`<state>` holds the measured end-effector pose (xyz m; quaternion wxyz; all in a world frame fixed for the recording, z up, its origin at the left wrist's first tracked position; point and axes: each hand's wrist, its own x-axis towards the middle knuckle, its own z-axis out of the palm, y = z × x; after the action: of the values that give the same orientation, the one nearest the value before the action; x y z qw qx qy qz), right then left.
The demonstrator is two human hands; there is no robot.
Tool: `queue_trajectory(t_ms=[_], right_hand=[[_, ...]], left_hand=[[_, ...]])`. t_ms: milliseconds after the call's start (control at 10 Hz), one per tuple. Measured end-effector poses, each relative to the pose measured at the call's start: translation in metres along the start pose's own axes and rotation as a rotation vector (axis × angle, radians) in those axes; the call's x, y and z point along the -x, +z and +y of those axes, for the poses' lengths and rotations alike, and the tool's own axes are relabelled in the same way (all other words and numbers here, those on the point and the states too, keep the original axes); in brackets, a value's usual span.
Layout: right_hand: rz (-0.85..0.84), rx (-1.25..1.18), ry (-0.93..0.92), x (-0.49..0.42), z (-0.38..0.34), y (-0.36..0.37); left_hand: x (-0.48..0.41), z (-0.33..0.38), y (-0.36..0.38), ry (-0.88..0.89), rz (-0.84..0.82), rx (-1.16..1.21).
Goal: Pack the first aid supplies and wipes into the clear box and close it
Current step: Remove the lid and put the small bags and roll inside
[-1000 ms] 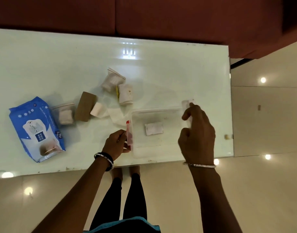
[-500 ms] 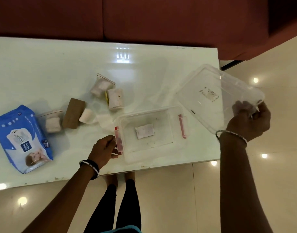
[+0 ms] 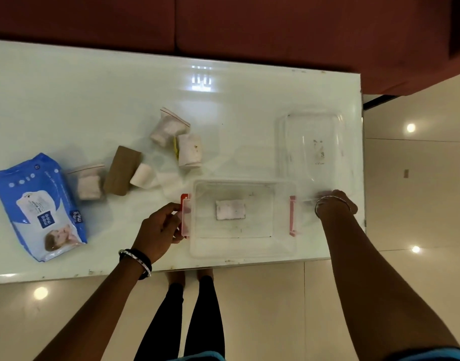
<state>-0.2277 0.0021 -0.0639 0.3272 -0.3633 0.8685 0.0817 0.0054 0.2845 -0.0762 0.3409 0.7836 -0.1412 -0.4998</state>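
The clear box [image 3: 243, 248] stands open near the table's front edge, with a red latch at each end and a white label on its floor. My left hand [image 3: 158, 230] pinches the left red latch [image 3: 185, 217]. The clear lid [image 3: 314, 131] lies flat on the table to the box's far right. My right hand [image 3: 337, 201] is blurred at the lid's near edge, its fingers hidden. The blue wipes pack [image 3: 41, 204] lies far left. Between them lie two zip bags [image 3: 169, 126] [image 3: 87, 181], a brown roll [image 3: 122, 173], a white gauze roll [image 3: 143, 176] and a white wrapped roll [image 3: 189, 151].
The white glossy table [image 3: 93, 100] ends just right of the lid and just in front of the box. A dark red sofa [image 3: 223, 22] runs along the far side. My legs stand on the tiled floor [image 3: 419, 178] below the front edge.
My right hand lifted the lid off the box, swung it to the right and brought it down flat on the table. My left hand stayed on the left latch.
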Motion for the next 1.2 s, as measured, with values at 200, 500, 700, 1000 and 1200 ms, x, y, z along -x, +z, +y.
queue_trajectory(t_ms=[200,500,700,1000,1200], right_hand=[[0.007,0.029,0.006,-0.007,-0.003,0.002],[0.616,-0.12,-0.542,0.063,-0.032,0.017],[0.369,-0.046,-1.305,0.162,-0.047,0.086],[-0.17,0.36,-1.028,0.184,-0.09,0.157],[-0.236,0.399,-0.929,0.167,-0.105,0.17]], left_hand=[[0.001,0.002,-0.004,0.034,-0.01,0.045],[0.004,0.001,-0.026,0.009,0.113,0.122],[-0.005,0.006,-0.049,0.079,0.336,0.105],[-0.045,0.039,-0.071,0.283,0.522,0.125],[-0.077,0.067,-0.076,0.319,0.554,0.026]])
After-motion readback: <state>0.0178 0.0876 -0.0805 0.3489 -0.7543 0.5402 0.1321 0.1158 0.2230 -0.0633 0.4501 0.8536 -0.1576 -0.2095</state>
